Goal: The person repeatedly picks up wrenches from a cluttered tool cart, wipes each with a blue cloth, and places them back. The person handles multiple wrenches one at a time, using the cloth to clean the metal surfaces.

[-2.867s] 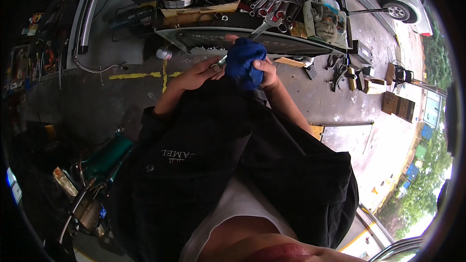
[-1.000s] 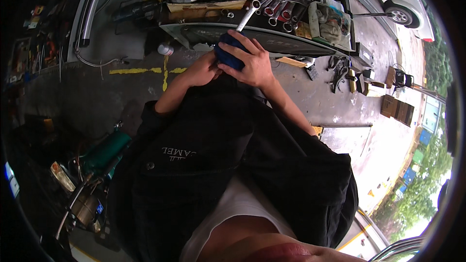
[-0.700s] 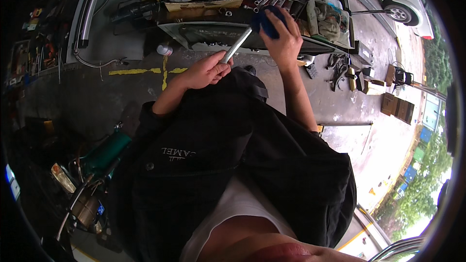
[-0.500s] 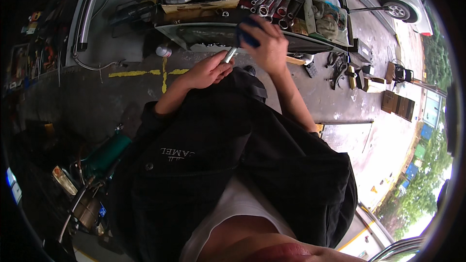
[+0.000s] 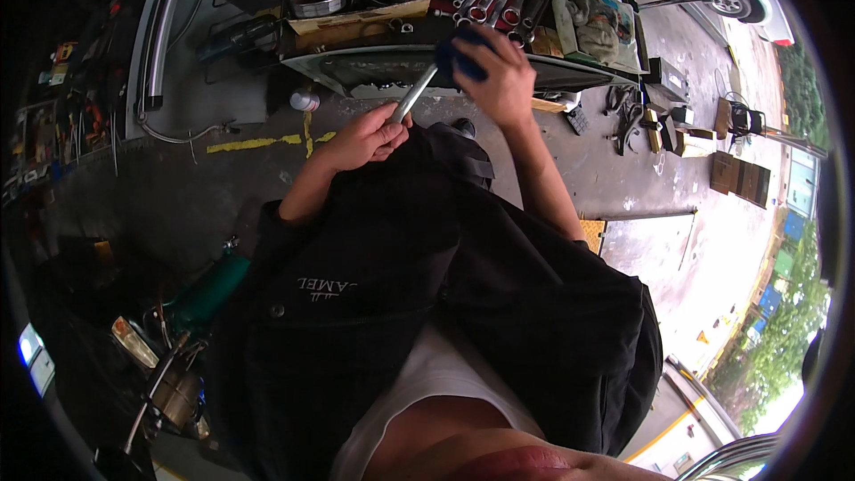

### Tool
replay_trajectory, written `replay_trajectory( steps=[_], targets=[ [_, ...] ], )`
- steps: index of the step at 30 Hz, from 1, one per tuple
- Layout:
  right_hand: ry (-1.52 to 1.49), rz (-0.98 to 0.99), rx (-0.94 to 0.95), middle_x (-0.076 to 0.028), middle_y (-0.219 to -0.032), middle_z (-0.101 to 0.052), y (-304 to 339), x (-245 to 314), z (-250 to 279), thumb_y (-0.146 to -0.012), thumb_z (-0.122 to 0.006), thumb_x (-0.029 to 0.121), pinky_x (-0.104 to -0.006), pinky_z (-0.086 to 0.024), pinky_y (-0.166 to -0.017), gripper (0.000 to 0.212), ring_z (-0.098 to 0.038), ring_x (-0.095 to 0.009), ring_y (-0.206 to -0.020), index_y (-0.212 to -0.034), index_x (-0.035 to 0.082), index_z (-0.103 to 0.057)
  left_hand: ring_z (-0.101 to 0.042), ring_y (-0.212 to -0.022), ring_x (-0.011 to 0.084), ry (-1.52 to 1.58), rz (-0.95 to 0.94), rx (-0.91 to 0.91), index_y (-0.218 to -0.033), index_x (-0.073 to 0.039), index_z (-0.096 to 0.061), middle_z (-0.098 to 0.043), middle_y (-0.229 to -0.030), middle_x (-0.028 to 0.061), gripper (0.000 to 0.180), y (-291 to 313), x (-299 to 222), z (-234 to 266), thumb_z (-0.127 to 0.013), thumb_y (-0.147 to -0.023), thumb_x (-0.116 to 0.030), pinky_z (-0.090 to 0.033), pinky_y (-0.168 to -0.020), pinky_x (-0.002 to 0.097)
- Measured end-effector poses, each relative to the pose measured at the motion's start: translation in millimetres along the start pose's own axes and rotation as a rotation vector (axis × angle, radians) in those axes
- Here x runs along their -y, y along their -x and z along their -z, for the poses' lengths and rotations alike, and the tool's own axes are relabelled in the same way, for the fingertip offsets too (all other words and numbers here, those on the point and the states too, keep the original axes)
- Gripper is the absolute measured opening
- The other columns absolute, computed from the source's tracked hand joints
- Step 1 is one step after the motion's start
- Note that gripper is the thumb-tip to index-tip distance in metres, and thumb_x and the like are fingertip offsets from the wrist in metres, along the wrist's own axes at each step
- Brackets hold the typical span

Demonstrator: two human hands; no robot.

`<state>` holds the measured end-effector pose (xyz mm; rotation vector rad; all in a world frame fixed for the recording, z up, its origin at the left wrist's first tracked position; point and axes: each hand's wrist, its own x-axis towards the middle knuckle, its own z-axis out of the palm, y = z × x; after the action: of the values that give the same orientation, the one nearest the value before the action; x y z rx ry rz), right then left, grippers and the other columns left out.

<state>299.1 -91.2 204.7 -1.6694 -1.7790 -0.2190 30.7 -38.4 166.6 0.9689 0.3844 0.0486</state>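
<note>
A long, shiny metal tool (image 5: 415,93) slants between my hands; both its ends are hidden, so I cannot tell its exact kind. My left hand (image 5: 367,137) is closed around its lower end, just in front of my dark jacket. At the upper end, my right hand (image 5: 500,77) grips a dark blue cloth (image 5: 457,52) wrapped about the metal. Both hands are just short of the tool cart's front edge (image 5: 374,61). Beyond the right hand, several combination wrenches (image 5: 485,7) lie in a pile on the cart.
Left of the wrenches, a cardboard box (image 5: 378,14) holds metal cup-shaped filter wrenches. A tray with grey rags (image 5: 595,27) sits at the right. On the floor are a white bottle (image 5: 305,101), a cardboard box (image 5: 740,179) and, at lower left, a green cylinder (image 5: 209,292).
My hands have moved apart along the tool, with the left one a little lower and to the left. More bare metal shows between them.
</note>
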Motion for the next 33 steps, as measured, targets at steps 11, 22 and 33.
replay_trajectory(
  steps=[11, 22, 33],
  targets=[
    [-0.330, 0.131, 0.303, -0.001, -0.128, -0.065, 14.2, 56.9, -5.8, -0.068, -0.083, 0.024, -0.0391, -0.058, -0.086, 0.041, -0.068, -0.030, -0.100, -0.108, 0.023, -0.074, -0.045, -0.062, 0.0077, -0.294, -0.137, -0.121, -0.111, -0.004, -0.049, -0.052, -0.081, 0.0007, 0.009, -5.3, 11.8, 5.7, -0.047, -0.106, -0.011, -0.036, -0.053, 0.0232],
    [-0.229, 0.238, 0.405, 0.001, -0.136, -0.059, 16.5, 74.4, 11.5, -0.062, -0.084, 0.017, -0.0388, -0.061, -0.073, 0.049, -0.066, -0.029, -0.099, -0.109, 0.026, -0.074, -0.067, -0.104, 0.0290, -0.678, -0.423, -0.230, -0.126, 0.004, -0.056, -0.067, -0.114, 0.0154, 0.052, -7.3, 3.7, 5.8, -0.072, -0.079, -0.008, -0.052, -0.093, 0.0394],
    [0.093, -0.068, 0.109, 0.000, -0.129, -0.062, -4.2, 12.3, 17.0, -0.069, -0.082, 0.019, -0.0376, -0.057, -0.086, 0.040, -0.065, -0.028, -0.103, -0.109, 0.024, -0.077, -0.053, -0.059, 0.0116, -0.628, -0.244, -0.331, -0.095, 0.000, -0.059, -0.057, -0.067, 0.0058, 0.027, 3.4, -2.0, -8.7, -0.056, -0.104, -0.024, -0.043, -0.056, 0.0298]
  ],
)
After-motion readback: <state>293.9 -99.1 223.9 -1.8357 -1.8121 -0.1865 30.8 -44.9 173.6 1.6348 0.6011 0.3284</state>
